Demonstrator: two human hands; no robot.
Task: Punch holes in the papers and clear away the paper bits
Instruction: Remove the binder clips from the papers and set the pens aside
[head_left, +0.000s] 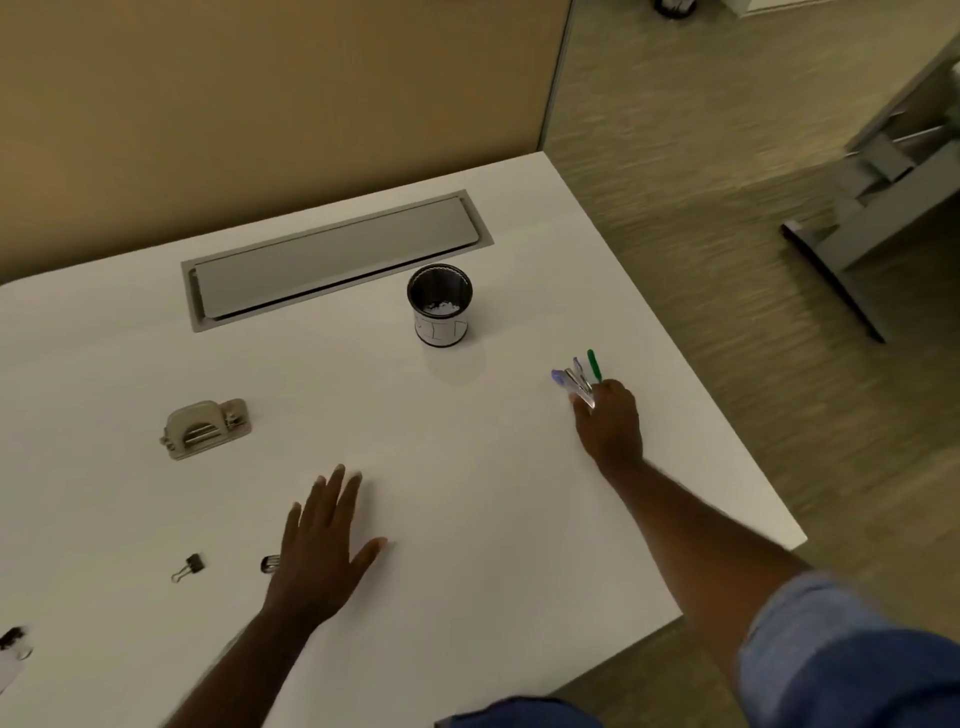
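1. Setting: office.
2. White tabletop (467, 467) with recessed grey cable hatch (332, 260); tan partition panel (260, 104) behind.
3. Desk supplies: hole punch (205, 428), binder clip (188, 567), black pen cup (440, 305).
4. Carpeted floor (727, 182).

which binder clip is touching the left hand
The silver-looking clip, partly hidden at the left hand. The black binder clip lies apart, farther left.

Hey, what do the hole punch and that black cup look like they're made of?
The hole punch looks like metal with a dull grey-beige finish and shinier steel parts. The cup seems black wire mesh, probably metal, with a white paper label around its lower half.
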